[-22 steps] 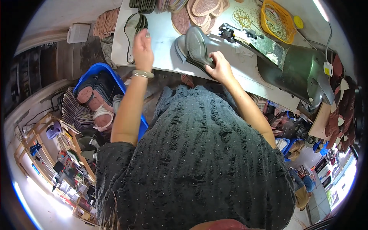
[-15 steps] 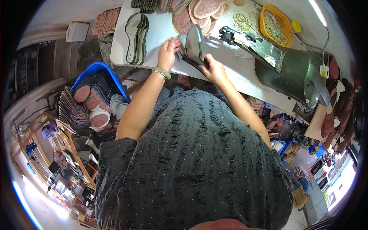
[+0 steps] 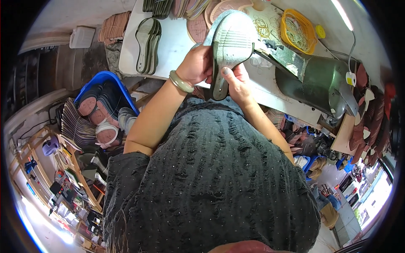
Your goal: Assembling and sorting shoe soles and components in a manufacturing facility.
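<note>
shoe sole [image 3: 234, 37] was up off the counter [image 3: 177, 42], above its near edge, ridged broad end away from the person, dark narrow end toward the body. both hands on it. left grip [image 3: 196, 65] was closed on the sole's left side, fingers partly hidden behind it. right grip [image 3: 238, 84] pinched the narrow part from the right, thumb across the front face. blue-grey layer showed along the sole's left edge; can't tell if it was a separate piece. greenish bangle [image 3: 181, 82] on the left wrist.

on the counter: overlapping row of dark soles [image 3: 147, 47] at left, reddish-brown insoles [image 3: 197, 30] behind the held sole, yellow basket [image 3: 303, 49] of tangled bands at far right. blue bin [image 3: 104, 74] of sole parts sat left of the person, below counter level.
</note>
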`<state>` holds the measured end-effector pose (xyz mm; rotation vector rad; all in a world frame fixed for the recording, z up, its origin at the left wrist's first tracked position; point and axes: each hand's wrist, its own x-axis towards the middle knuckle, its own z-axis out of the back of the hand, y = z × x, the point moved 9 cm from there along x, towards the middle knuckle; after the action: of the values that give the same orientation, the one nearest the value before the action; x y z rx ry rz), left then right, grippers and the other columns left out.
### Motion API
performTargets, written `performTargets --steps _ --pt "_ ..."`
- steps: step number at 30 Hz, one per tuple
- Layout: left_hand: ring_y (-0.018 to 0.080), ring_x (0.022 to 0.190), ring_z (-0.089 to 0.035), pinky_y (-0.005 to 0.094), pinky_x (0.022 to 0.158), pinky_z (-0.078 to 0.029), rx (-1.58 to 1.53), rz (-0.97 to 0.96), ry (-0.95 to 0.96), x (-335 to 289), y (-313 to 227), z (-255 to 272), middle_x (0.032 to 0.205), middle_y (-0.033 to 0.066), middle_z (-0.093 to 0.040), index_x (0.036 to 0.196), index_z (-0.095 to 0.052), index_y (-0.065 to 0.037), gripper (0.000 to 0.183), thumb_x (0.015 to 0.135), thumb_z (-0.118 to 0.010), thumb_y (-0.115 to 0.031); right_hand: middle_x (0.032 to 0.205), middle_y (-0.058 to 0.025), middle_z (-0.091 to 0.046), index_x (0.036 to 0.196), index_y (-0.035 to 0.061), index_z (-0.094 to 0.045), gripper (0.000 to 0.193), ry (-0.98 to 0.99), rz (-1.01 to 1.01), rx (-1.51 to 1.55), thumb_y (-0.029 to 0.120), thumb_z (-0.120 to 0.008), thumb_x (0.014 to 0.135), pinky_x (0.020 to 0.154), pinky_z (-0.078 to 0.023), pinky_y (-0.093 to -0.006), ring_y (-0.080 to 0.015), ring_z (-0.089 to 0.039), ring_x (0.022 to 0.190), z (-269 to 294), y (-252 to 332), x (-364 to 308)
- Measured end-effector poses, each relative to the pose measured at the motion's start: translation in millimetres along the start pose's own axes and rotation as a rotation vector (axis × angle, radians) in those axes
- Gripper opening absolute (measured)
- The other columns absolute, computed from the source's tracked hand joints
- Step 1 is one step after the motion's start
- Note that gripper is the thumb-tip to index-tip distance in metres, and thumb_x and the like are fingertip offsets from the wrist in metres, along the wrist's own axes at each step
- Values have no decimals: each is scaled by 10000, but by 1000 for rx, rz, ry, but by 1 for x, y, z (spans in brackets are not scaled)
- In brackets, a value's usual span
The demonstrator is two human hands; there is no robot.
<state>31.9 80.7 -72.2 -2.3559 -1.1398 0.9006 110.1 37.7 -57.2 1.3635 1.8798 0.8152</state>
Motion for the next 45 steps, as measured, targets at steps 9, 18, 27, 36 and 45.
performTargets --steps 9,18,27,36,45 --pt "125 586 -543 244 523 -462 550 -437 16 -29 -43 -47 845 59 -629 1073 -574 12 471 994 -357 -399 666 -57 -642 957 -8 -612 166 90 114 -700 111 -645 846 595 -496 -287 -136 -608 604 3 30 0" --pt "158 930 -598 290 826 -491 40 -195 12 -34 -29 -55 996 63 -627 1085 -565 12 295 930 -569 -239 844 -111 -672 1014 11 -594 284 216 -79 -715 194 -691 821 695 -506 -305 -179 -642 718 3 47 2" --pt "166 988 -599 322 890 -475 87 -299 52 -34 -33 -61 1096 95 -626 1146 -561 14 278 916 -575 -141 872 -51 -662 1004 -16 -662 236 -276 196 -277 176 -603 882 801 -456 -247 -98 -589 841 20 104 11" --pt "78 848 -551 228 787 -450 267 -568 -283 -29 -28 -52 973 26 -627 1075 -595 26 217 934 -550 -132 811 -75 -667 927 25 -682 130 -475 819 -1265 37 -666 799 674 -486 -284 -206 -620 704 -17 133 0" --pt "196 1044 -572 340 903 -464 21 -310 -95 -10 -13 -43 1148 109 -587 1218 -482 5 305 951 -498 -140 954 -88 -658 1227 9 -512 434 -331 370 -574 110 -646 826 743 -478 -257 -149 -610 893 33 104 15"
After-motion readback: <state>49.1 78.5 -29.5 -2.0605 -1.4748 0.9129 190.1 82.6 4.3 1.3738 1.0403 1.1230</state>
